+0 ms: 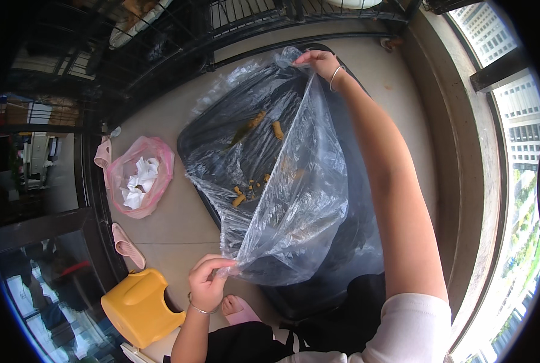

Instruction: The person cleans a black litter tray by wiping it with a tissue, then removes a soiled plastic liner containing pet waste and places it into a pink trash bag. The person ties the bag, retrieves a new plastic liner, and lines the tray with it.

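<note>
A clear plastic sheet (297,208) lies over a large black tray (297,308) on the floor, its near right part lifted into a fold. My left hand (207,281) pinches the sheet's edge at the lower left, between thumb and fingers. Up at the tray's far end, my right hand (320,63) grips a bunched corner of the same sheet. Several brown, stick-like pieces (277,130) and smaller crumbs (238,200) rest on the plastic, some seen through the fold. Each wrist wears a bangle.
A pink plastic bag (163,190) with crumpled white tissues (147,174) stands left of the tray. Nearby are pink slippers (127,247) and a yellow plastic stool (138,306). Black metal cage bars (256,27) run along the far side; a window ledge (467,181) borders the right.
</note>
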`<act>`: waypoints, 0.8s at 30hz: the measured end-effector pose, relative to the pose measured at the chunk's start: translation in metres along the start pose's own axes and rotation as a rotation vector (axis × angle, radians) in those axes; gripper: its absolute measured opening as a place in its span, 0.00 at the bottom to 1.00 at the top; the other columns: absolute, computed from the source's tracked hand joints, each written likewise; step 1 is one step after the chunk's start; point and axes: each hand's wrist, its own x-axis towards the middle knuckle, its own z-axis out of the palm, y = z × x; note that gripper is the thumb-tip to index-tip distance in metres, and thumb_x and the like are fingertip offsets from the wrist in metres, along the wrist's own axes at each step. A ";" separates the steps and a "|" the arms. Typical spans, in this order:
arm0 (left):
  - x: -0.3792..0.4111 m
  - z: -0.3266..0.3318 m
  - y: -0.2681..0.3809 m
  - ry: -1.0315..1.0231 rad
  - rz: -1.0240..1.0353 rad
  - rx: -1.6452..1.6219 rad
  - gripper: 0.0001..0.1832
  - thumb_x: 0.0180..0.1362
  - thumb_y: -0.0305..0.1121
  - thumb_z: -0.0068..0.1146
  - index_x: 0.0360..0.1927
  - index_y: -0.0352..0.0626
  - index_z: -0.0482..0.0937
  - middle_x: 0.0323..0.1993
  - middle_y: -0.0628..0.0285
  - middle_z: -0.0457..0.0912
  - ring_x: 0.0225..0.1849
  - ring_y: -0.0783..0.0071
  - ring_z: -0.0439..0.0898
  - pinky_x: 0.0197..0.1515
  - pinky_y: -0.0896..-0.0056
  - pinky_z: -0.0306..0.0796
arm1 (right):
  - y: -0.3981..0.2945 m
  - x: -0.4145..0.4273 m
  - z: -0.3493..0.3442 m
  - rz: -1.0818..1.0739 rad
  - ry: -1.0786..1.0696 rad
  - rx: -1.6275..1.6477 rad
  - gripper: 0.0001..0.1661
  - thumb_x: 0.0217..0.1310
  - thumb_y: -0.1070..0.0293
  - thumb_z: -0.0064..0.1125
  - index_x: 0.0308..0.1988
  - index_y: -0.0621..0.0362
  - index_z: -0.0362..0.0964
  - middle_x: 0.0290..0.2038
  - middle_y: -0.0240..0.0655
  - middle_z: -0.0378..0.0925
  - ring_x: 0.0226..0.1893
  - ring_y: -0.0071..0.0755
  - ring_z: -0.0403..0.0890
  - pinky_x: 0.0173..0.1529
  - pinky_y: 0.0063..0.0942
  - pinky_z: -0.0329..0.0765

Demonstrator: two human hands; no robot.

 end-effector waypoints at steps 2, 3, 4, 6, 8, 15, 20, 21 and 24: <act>-0.002 -0.002 0.001 -0.012 0.019 0.008 0.05 0.51 0.18 0.50 0.31 0.33 0.75 0.30 0.58 0.73 0.28 0.73 0.77 0.33 0.77 0.72 | -0.008 -0.010 0.004 -0.067 -0.060 0.237 0.17 0.49 0.80 0.43 0.32 0.50 0.78 0.35 0.28 0.79 0.40 0.21 0.76 0.55 0.25 0.62; -0.007 -0.004 0.002 0.004 -0.004 0.012 0.05 0.50 0.17 0.50 0.31 0.33 0.76 0.30 0.58 0.74 0.29 0.72 0.77 0.33 0.77 0.71 | -0.022 -0.025 0.019 -0.076 -0.012 0.150 0.17 0.47 0.84 0.42 0.33 0.59 0.76 0.33 0.33 0.78 0.37 0.22 0.76 0.44 0.15 0.69; -0.008 -0.005 0.005 0.008 -0.014 0.013 0.06 0.50 0.17 0.51 0.31 0.33 0.77 0.30 0.58 0.76 0.30 0.72 0.77 0.34 0.76 0.71 | -0.027 -0.031 0.024 -0.016 0.023 0.101 0.15 0.48 0.84 0.43 0.33 0.61 0.76 0.33 0.32 0.78 0.37 0.22 0.76 0.44 0.17 0.69; -0.013 -0.009 0.010 0.015 -0.008 0.034 0.06 0.49 0.17 0.51 0.31 0.34 0.77 0.30 0.58 0.77 0.31 0.71 0.77 0.35 0.76 0.71 | -0.045 -0.052 0.037 0.000 0.025 0.211 0.11 0.50 0.80 0.47 0.33 0.61 0.76 0.31 0.32 0.78 0.35 0.22 0.76 0.43 0.18 0.70; -0.014 -0.009 0.014 0.000 0.039 0.063 0.07 0.48 0.17 0.52 0.31 0.35 0.78 0.30 0.58 0.78 0.31 0.71 0.77 0.35 0.76 0.70 | -0.048 -0.071 0.046 -0.003 0.065 0.167 0.07 0.50 0.75 0.52 0.31 0.59 0.76 0.29 0.32 0.78 0.33 0.21 0.76 0.41 0.17 0.70; -0.007 -0.001 0.040 -0.057 0.290 0.296 0.08 0.47 0.17 0.52 0.30 0.36 0.79 0.29 0.60 0.78 0.32 0.71 0.76 0.36 0.75 0.70 | -0.099 -0.145 0.067 -0.257 0.040 -0.113 0.09 0.47 0.76 0.51 0.31 0.60 0.78 0.28 0.36 0.78 0.27 0.23 0.75 0.34 0.20 0.71; 0.009 0.002 0.049 -0.057 0.414 0.346 0.07 0.48 0.19 0.53 0.31 0.39 0.79 0.29 0.61 0.75 0.31 0.69 0.75 0.35 0.74 0.69 | -0.173 -0.182 0.078 -0.402 -0.222 -0.147 0.12 0.45 0.78 0.48 0.32 0.61 0.78 0.29 0.40 0.78 0.30 0.32 0.77 0.38 0.25 0.73; 0.014 0.004 0.049 -0.057 0.424 0.344 0.06 0.48 0.20 0.53 0.31 0.39 0.79 0.30 0.61 0.74 0.31 0.69 0.74 0.34 0.74 0.68 | -0.184 -0.191 0.078 -0.455 -0.278 -0.186 0.12 0.46 0.77 0.49 0.31 0.61 0.78 0.30 0.40 0.78 0.30 0.35 0.78 0.39 0.28 0.74; 0.028 -0.001 0.053 -0.082 0.437 0.374 0.05 0.50 0.24 0.54 0.32 0.37 0.78 0.31 0.60 0.73 0.30 0.70 0.73 0.34 0.74 0.68 | -0.211 -0.220 0.092 -0.610 -0.368 -0.534 0.13 0.48 0.68 0.48 0.33 0.54 0.78 0.34 0.35 0.78 0.43 0.39 0.71 0.53 0.34 0.62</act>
